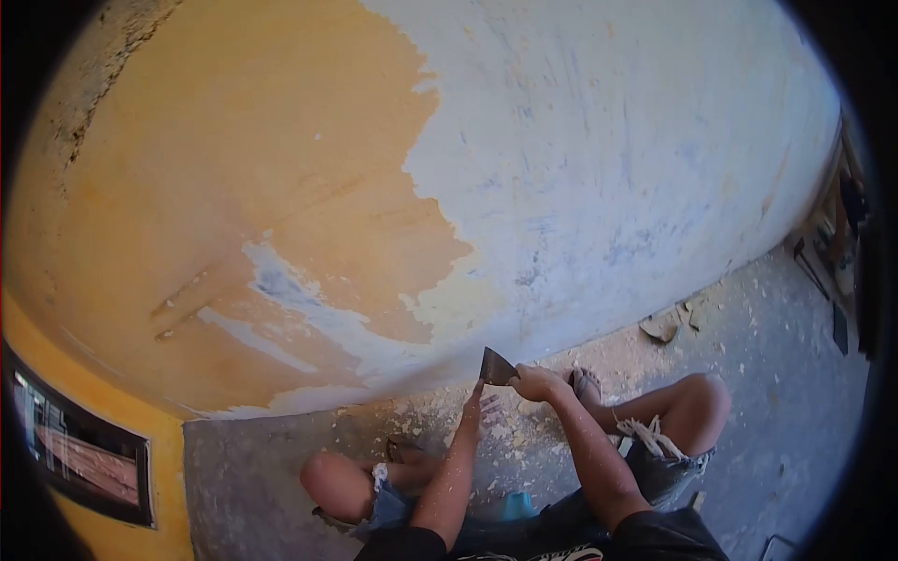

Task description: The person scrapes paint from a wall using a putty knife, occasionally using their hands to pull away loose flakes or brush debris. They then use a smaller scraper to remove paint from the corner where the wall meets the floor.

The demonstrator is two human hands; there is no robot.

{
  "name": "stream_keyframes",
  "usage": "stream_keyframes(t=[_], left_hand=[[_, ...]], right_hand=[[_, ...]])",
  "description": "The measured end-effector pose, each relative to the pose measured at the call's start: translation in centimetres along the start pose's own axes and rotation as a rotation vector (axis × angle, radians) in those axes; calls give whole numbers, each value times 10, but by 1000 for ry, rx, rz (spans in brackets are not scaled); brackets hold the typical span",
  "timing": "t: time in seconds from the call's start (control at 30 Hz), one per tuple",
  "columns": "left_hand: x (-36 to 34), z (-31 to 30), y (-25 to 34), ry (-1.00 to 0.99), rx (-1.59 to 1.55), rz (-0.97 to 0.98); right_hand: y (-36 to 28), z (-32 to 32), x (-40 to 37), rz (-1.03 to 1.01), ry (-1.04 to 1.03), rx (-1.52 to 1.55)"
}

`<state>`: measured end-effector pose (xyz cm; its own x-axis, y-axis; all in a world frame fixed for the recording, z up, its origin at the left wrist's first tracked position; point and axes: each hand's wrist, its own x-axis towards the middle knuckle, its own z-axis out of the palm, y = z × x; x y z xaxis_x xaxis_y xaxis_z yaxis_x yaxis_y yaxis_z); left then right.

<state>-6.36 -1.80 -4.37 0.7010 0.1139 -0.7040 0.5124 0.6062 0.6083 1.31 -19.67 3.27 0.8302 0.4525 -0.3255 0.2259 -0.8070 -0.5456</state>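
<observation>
My right hand (537, 382) is closed round the handle of a paint scraper (496, 367), whose wide, dark blade points up and left toward the foot of the wall. My left hand (479, 409) is just below the blade. One of its fingers reaches up to the blade's lower left corner, and the others are stretched out with nothing held in them. In front is a wall with orange-yellow paint (309, 122) on the left and a bare whitish surface (617, 159) on the right. A ragged paint edge divides the two, with smaller bare patches low on the left.
Paint flakes (510, 425) litter the grey floor (262, 477) along the wall. Larger peeled pieces (660, 327) lie farther right. A light-blue object (518, 506) sits between my legs. Dark items (832, 271) stand at the right edge; a dark-framed window (84, 439) is at lower left.
</observation>
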Motion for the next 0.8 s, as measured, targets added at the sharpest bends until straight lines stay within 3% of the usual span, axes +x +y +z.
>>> stream_keyframes(t=[0.07,0.13,0.17,0.23,0.3,0.37,0.43,0.57,0.6,0.67,0.7,0.73,0.77,0.8], left_hand=[[4,-9,-18,-26,-8,-106],[1,-6,-15,-348,-111,64],[-2,-2,-8,-247,-82,133],[6,-7,10,-280,-135,222],[6,-15,23,-314,-199,318],[6,-13,41,-214,-427,247],[5,-3,50,-248,-480,248],[5,14,61,-388,-471,142],[-14,27,60,-437,-37,498],[-69,60,79,-460,402,867],[-108,81,107,-476,604,1091],[-107,77,121,-620,313,718],[-105,74,135,-639,-16,352],[-111,76,161,-608,-165,186]], right_hand=[[-2,3,-1,-22,-53,-40],[-15,4,-2,85,-529,209],[-19,2,-3,85,-542,210],[-29,-15,-4,0,-617,390],[-34,-57,-13,12,-545,627],[-34,-97,-28,-28,-510,683],[-27,-128,-32,-487,-474,664],[-65,-143,-62,-799,-242,286],[-91,-149,-76,-844,-146,263],[-115,-141,-66,-1080,186,70],[-126,-148,-64,-1094,194,50],[-137,-155,-63,-1101,95,263],[-145,-164,-63,-1096,-10,474],[-152,-178,-68,-1107,-9,457]])
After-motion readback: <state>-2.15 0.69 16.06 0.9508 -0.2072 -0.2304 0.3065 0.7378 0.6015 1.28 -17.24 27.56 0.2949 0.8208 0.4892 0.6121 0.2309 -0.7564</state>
